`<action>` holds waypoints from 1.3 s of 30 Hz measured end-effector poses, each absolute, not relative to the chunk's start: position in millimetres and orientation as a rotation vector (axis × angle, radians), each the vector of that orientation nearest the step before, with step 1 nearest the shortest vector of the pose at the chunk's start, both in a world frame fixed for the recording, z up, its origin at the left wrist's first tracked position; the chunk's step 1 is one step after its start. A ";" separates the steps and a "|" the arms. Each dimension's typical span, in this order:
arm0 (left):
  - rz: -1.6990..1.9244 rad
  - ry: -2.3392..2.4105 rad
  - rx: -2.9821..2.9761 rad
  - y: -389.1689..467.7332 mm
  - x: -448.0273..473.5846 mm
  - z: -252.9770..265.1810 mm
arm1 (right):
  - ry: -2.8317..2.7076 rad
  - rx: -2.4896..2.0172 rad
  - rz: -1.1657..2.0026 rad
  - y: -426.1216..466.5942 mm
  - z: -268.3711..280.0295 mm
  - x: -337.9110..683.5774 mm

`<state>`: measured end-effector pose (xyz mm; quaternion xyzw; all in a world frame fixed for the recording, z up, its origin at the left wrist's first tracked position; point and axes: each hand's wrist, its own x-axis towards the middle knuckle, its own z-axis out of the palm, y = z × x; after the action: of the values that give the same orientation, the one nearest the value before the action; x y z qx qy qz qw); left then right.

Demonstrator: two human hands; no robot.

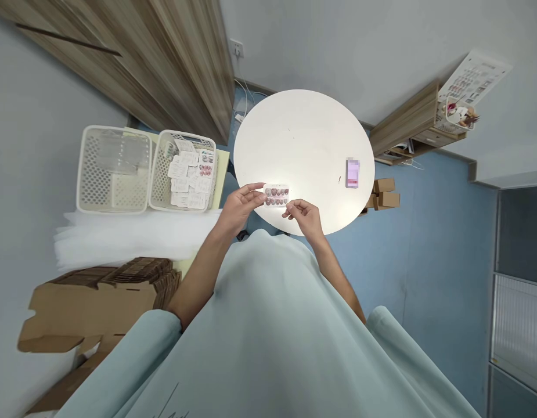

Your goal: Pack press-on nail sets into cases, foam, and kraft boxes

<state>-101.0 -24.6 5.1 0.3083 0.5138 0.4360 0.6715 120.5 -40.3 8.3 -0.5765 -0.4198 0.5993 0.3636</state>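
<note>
A small white pack of press-on nails [276, 196], with two rows of pinkish nails, is held over the near edge of the round white table [303, 139]. My left hand [238, 208] pinches its left side between thumb and fingers. At the lower right corner, the thumb and forefinger of my right hand [306, 217] are closed on its edge, with the other fingers curled. Similar packs and white cards lie heaped in the right-hand white basket [155, 191] off to my left.
Another white basket [82, 180] with clear plastic pieces stands at far left. White foam sheets [133, 235] and flattened cardboard boxes [98, 307] are nearer me. A phone [352, 173] lies on the table's right side. Small cardboard boxes [385, 194] sit beyond it on the floor.
</note>
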 end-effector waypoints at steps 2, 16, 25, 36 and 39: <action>0.932 1.039 0.681 -24.8 -103.6 5.8 | -1.079 -1.430 1.611 -39.3 10.7 122.6; 0.882 0.933 0.674 -32.8 -89.1 9.4 | -1.181 -1.458 1.666 -39.7 6.8 124.4; 0.964 1.122 0.692 -35.4 -80.4 3.3 | -1.412 -1.495 1.366 -49.6 23.4 107.0; 0.985 1.227 0.743 -35.5 -86.8 4.4 | -1.386 -1.554 1.309 -46.4 19.7 115.6; 1.011 1.286 0.716 -33.5 -91.9 1.3 | -1.334 -1.558 1.313 -42.4 18.2 122.5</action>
<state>-91.9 -33.5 1.3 0.3123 0.5609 0.4409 0.6272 122.5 -42.4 18.2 -0.6003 -0.5140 0.5057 0.3460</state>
